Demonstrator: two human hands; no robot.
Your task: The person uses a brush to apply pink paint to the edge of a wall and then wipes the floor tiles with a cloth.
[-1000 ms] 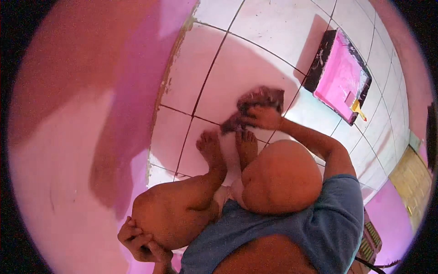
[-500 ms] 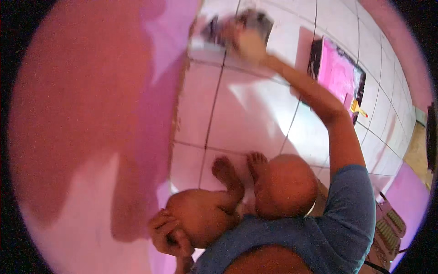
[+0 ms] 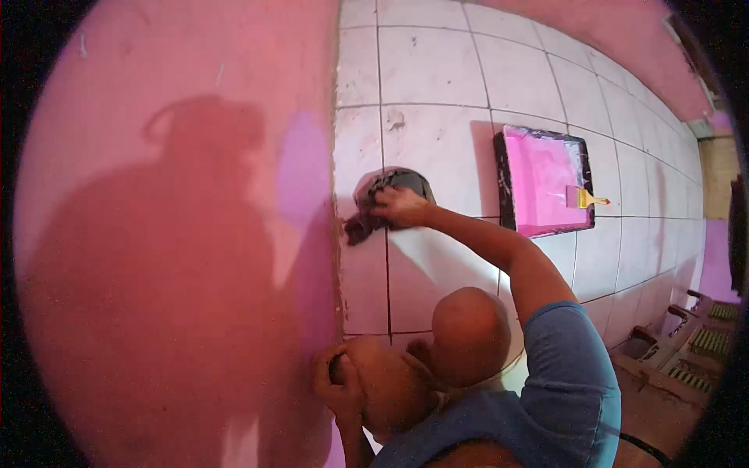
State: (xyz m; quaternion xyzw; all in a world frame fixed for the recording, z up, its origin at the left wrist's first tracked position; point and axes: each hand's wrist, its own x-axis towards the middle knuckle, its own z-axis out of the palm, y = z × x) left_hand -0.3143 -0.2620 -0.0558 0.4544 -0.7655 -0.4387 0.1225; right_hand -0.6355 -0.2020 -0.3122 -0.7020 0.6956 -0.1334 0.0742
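My right hand is closed on a dark, crumpled rag and presses it onto the white floor tiles. Part of the rag trails toward the foot of the pink wall. By my bent left knee, next to the wall, my left hand has its fingers curled in; whatever it may hold is hidden. To the right of my right forearm stands a black paint tray with bright pink paint in it. A paintbrush with a yellow handle lies across the tray's right rim.
The painted wall rises along the left, with my shadow on it. Smudges mark the tiled floor beyond the rag. Wooden furniture with green striped panels stands at the lower right, close to a dark cable.
My right hand has drawn the rag nearer to me along the wall's foot. The view has shifted, and my left hand stays curled by my knee.
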